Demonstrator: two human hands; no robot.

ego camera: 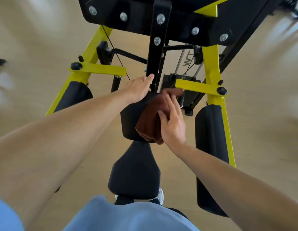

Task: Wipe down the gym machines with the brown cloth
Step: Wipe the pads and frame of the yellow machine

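Closest to me is the black padded seat; beyond it stands the small black upright back pad, my landmark. My right hand presses the folded brown cloth on its right side, fingers straight. My left hand grips its top.
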